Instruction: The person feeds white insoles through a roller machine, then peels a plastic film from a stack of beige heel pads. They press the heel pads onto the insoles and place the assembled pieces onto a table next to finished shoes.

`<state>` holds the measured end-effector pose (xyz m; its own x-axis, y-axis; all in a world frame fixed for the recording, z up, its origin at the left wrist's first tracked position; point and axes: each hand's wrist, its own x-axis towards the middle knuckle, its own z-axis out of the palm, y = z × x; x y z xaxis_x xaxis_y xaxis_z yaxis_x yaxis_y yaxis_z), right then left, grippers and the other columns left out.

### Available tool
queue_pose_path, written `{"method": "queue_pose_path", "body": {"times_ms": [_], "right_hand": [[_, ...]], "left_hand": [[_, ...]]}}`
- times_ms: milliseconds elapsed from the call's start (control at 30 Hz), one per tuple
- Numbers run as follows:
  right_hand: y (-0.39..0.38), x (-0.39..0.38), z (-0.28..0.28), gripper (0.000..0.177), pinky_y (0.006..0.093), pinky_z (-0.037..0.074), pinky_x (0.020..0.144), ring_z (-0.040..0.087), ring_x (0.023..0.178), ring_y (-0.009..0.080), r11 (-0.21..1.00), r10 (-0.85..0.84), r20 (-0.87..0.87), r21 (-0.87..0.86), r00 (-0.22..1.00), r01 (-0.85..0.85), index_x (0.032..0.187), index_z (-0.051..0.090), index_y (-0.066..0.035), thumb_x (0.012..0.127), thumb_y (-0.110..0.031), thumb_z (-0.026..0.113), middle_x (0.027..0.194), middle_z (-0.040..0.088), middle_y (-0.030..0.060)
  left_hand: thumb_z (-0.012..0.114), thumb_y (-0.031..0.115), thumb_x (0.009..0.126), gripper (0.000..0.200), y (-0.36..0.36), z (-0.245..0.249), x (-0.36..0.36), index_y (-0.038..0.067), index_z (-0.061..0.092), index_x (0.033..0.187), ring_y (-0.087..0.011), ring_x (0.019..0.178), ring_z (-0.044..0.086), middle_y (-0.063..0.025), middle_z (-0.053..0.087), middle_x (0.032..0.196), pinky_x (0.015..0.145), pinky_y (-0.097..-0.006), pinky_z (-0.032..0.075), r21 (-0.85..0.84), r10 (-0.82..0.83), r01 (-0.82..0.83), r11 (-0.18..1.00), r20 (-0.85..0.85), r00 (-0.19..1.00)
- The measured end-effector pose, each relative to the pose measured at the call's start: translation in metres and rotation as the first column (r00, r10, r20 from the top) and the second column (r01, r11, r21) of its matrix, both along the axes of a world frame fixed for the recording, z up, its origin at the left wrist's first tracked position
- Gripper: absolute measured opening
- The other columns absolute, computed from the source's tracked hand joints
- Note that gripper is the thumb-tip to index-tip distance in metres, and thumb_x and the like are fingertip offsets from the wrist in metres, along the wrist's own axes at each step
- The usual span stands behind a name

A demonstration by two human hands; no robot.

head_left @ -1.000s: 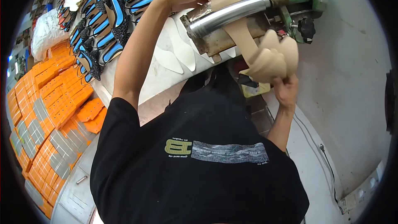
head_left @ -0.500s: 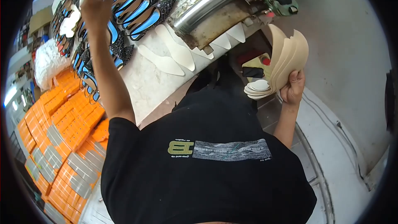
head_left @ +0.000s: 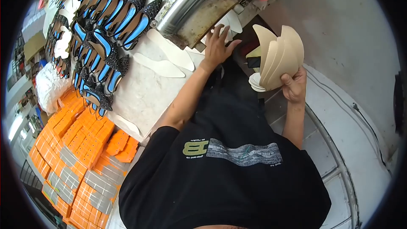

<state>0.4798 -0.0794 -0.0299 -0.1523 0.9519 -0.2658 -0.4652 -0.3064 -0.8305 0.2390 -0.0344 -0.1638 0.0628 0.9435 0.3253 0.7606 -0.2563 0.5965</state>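
Observation:
My right hand [head_left: 295, 85] grips a fanned stack of beige shoe insoles [head_left: 280, 57] by its lower end, thumb on the front face. The rounded white ends [head_left: 255, 81] of the stack stick out to the left. At the front of the roller machine, my left hand [head_left: 218, 48] is open with fingers spread, over or touching pale insoles [head_left: 231, 21] at the table edge; its fingers partly cover them. To its left, a pale insole [head_left: 171, 51] and another insole [head_left: 159, 66] lie flat on the white table [head_left: 135, 89].
The machine's metal roller [head_left: 188, 2] sits at the table's back right. Rows of black sparkly shoes [head_left: 137, 23] with blue insoles fill the back left. Orange stacked pieces [head_left: 80, 144] lie at left, near a plastic bag [head_left: 51, 87]. A metal rail [head_left: 339, 157] runs at right.
My left hand has swung from above the shoes at upper left to the machine's front edge. My right hand still holds the insoles. The whole view has shifted slightly.

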Motion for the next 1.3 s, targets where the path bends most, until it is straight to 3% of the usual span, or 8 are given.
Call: {"method": "queue_pose_path", "body": {"times_ms": [67,133,333,467,667,900,1100,1300], "right_hand": [[-0.004,0.002,0.005,0.038,0.0241,0.052,0.074,0.064,0.078,0.0155,0.998,0.052,0.077,0.019,0.996,-0.054,0.109,0.062,0.003,0.074,0.003,0.075,0.094,0.069,0.0099],[0.005,0.000,0.018,0.037,0.0242,0.052,0.073,0.064,0.077,0.0155,0.989,0.134,0.122,0.041,0.983,-0.140,0.108,0.063,0.003,0.074,0.004,0.075,0.093,0.069,0.0101],[0.026,-0.028,0.058,0.037,0.0246,0.051,0.071,0.063,0.075,0.0160,0.904,0.297,0.377,0.185,0.877,-0.386,0.107,0.064,0.005,0.071,0.007,0.073,0.091,0.069,0.0108],[0.052,-0.047,0.063,0.041,0.0245,0.051,0.071,0.063,0.077,0.0170,0.961,0.133,0.653,0.098,0.746,-0.258,0.113,0.063,0.004,0.073,0.007,0.071,0.096,0.069,0.0106],[0.092,-0.050,0.000,0.040,0.0243,0.050,0.075,0.061,0.082,0.0159,0.939,0.330,0.433,-0.056,0.839,-0.340,0.115,0.062,0.003,0.077,0.002,0.071,0.099,0.068,0.0103],[0.099,-0.079,0.013,0.038,0.0240,0.048,0.078,0.061,0.086,0.0155,0.931,0.290,0.442,0.073,0.849,-0.356,0.117,0.061,0.002,0.082,-0.005,0.072,0.101,0.067,0.0099],[0.084,-0.058,0.023,0.037,0.0244,0.049,0.079,0.061,0.087,0.0161,0.960,0.164,0.467,0.127,0.869,-0.250,0.118,0.059,0.002,0.085,-0.008,0.071,0.103,0.066,0.0103],[0.059,-0.029,0.011,0.043,0.0259,0.048,0.084,0.062,0.091,0.0171,0.982,0.133,0.321,0.083,0.938,-0.168,0.127,0.051,0.000,0.089,-0.010,0.067,0.111,0.064,0.0119]], "left_hand": [[0.062,0.033,0.089,0.039,-0.014,0.010,0.002,0.000,0.061,0.111,-0.0297,0.074,0.059,-0.0157,0.062,0.089,0.071,-0.0369,0.049,0.079,0.037,-0.041,0.996,0.045,0.998],[0.053,0.028,0.096,0.036,-0.041,0.080,0.006,-0.001,0.058,0.118,-0.0238,0.076,0.059,-0.0129,0.064,0.096,0.071,-0.0323,0.049,-0.453,0.402,0.434,0.779,0.891,0.209],[0.060,0.005,0.089,0.023,-0.013,0.235,-0.046,-0.001,0.064,0.111,-0.0151,0.080,0.061,-0.0103,0.066,0.102,0.071,-0.0221,0.048,-0.522,0.229,0.268,0.810,0.701,0.675],[0.067,0.005,0.083,0.026,0.028,0.229,-0.066,0.001,0.067,0.109,-0.0188,0.089,0.063,-0.0120,0.066,0.109,0.075,-0.0252,0.049,0.134,-0.075,0.048,0.990,0.200,0.977],[0.071,0.018,0.083,0.030,0.063,0.227,-0.117,-0.002,0.064,0.104,-0.0188,0.082,0.060,-0.0114,0.064,0.095,0.074,-0.0270,0.049,-0.015,0.313,-0.397,0.918,0.643,0.699],[0.071,0.011,0.081,0.027,0.132,0.097,-0.189,0.004,0.068,0.107,-0.0197,0.090,0.063,-0.0091,0.067,0.107,0.073,-0.0271,0.050,-0.742,0.453,0.352,0.571,0.642,0.619],[0.070,0.006,0.082,0.026,0.145,0.169,-0.196,-0.005,0.063,0.104,-0.0163,0.072,0.062,-0.0096,0.065,0.084,0.063,-0.0242,0.050,-0.508,0.372,0.164,0.846,0.781,0.501],[0.066,0.001,0.084,0.017,0.130,0.240,-0.262,-0.005,0.061,0.099,-0.0117,0.070,0.054,-0.0087,0.061,0.090,0.061,-0.0195,0.044,0.036,0.082,-0.117,0.992,0.520,0.850]]}}
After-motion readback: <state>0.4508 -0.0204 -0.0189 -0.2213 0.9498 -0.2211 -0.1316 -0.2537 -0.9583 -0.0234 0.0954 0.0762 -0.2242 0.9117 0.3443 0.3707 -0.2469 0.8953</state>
